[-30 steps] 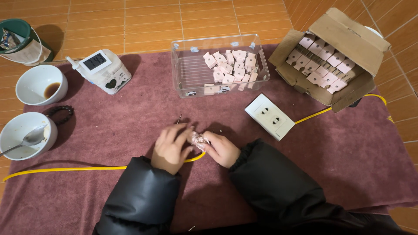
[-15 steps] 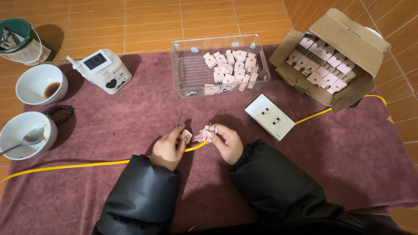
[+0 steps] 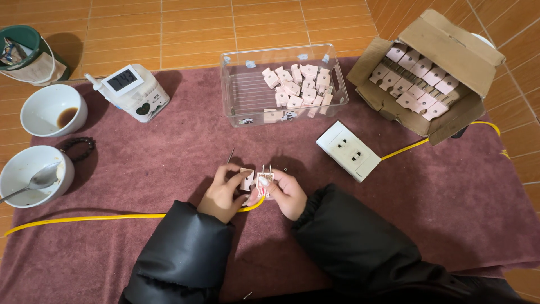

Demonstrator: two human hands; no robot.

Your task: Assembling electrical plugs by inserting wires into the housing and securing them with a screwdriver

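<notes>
Even soft light, faint shadows, sharp focus, slight edge distortion

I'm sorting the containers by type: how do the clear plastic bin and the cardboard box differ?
The clear plastic bin is see-through and lidless; the cardboard box is brown and opaque, flaps open. In the bin the pale plug parts lie in a loose heap; in the box the plug parts sit in neat rows. Both rest on the maroon cloth.
</notes>
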